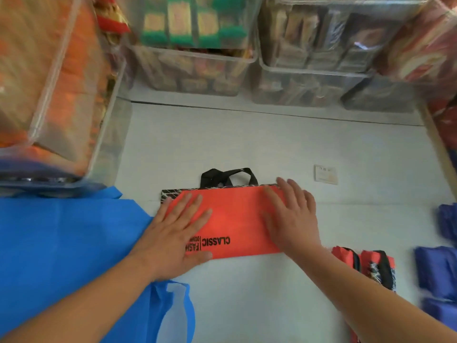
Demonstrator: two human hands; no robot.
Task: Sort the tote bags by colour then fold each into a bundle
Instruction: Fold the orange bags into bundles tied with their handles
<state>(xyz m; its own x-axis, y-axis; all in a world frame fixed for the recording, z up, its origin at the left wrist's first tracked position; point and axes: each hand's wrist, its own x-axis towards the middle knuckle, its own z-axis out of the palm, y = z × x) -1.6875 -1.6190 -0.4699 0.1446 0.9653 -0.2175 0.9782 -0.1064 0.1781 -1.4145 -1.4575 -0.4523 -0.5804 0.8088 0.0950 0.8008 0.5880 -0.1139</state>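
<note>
My left grip (175,233) and right grip (291,219) both lie flat, fingers straight and spread, pressing the folded orange tote bag (235,214) onto the white surface (247,144), just beside a blue tote bag (61,243).

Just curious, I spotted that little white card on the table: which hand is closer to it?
Right. The right hand lies flat on the red bag at the end nearest the card; the left hand lies flat on its opposite end.

Red bags (232,219): three — one flat, two bundled
Blue bags (61,243): at least one
Purple bundles (437,271): three, blurred
Clear bins (193,70): at least five
Card (326,175): one
</note>
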